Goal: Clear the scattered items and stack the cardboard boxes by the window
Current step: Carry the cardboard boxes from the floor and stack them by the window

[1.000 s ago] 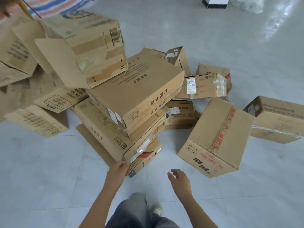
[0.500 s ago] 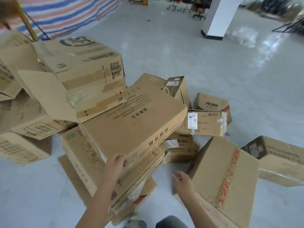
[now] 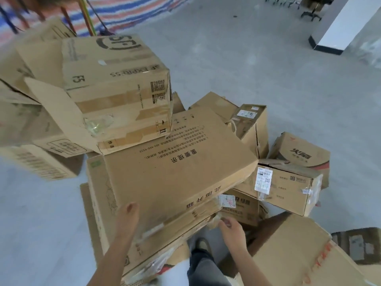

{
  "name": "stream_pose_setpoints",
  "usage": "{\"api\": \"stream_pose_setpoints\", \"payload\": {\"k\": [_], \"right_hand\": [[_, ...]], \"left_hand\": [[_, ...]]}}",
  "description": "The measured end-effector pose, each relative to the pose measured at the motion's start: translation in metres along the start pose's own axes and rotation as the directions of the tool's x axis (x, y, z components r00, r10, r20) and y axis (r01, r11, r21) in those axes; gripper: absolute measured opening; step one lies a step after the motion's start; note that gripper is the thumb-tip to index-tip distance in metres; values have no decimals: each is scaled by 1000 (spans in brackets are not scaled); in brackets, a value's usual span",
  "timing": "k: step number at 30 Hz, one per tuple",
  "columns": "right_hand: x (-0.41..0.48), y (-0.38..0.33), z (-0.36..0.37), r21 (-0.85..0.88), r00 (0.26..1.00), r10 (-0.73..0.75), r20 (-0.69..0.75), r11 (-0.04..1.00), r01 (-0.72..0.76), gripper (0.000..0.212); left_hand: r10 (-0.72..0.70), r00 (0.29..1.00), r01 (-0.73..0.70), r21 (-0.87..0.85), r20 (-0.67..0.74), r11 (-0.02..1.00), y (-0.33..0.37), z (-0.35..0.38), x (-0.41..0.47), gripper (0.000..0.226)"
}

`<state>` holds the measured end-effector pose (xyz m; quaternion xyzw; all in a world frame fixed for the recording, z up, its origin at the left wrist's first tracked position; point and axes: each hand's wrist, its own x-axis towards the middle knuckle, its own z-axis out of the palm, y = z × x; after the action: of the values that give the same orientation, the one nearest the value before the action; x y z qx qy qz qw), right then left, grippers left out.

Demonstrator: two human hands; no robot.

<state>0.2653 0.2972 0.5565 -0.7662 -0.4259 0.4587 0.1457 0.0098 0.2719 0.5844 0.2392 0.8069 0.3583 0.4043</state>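
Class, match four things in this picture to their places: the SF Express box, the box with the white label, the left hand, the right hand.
Things:
1. SF Express box
2. box with white label
3. left hand
4. right hand

Places:
A. at the pile's torn near-right corner
B. on top of the wide flat box
C. against the wide flat box's near-left edge
D. right of the pile, lower down

Pairs: 1-B, 2-D, 3-C, 4-A

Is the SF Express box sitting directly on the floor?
No, the SF Express box rests on top of the large flat cardboard box, raised above the floor.
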Motion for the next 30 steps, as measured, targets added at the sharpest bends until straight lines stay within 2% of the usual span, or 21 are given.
{"api": "stream_pose_setpoints", "payload": {"k": [2, 5, 10, 13, 16, 18, 22, 25, 27, 30], "right_hand": [[31, -15, -20, 23, 1000, -23, 2, 999, 23, 30], [78, -35, -49, 6, 1000, -27, -12, 1000, 27, 35], [152, -73, -84, -29, 997, -69, -25, 997, 68, 40], [194, -88, -98, -78, 990, -113, -88, 991, 106, 42], [223, -92, -106, -119, 978, -87, -189, 991, 65, 49], [236, -91, -111, -119, 972, -20, -233, 993, -9, 55], [255, -84, -114, -91, 978, 81, -192, 991, -99, 63], [275, -80, -113, -94, 984, 116, -134, 987, -129, 45], [285, -79, -115, -137, 990, 88, -115, 985, -103, 33], [291, -79, -114, -72, 991, 79, -108, 994, -87, 46]], "left_hand": [[-4, 997, 5, 12, -75, 1000, 8, 14, 2, 14], [-59, 983, 65, 26, -176, 998, 18, 36, 4, 35], [-92, 963, 91, -16, -253, 996, 32, 69, 5, 42], [-105, 938, 131, 58, -330, 990, 30, 77, 10, 47], [-203, 881, 292, 151, -428, 944, 16, 73, 19, 52], [-293, 830, 392, 123, -476, 912, 7, 68, 20, 59], [-452, 791, 506, 26, -413, 862, -16, 57, 21, 77], [-504, 807, 487, -137, -307, 863, -34, 56, 25, 90], [-538, 792, 488, -230, -288, 842, -42, 58, 24, 74], [-570, 778, 493, -305, -266, 815, -60, 60, 23, 53]]}}
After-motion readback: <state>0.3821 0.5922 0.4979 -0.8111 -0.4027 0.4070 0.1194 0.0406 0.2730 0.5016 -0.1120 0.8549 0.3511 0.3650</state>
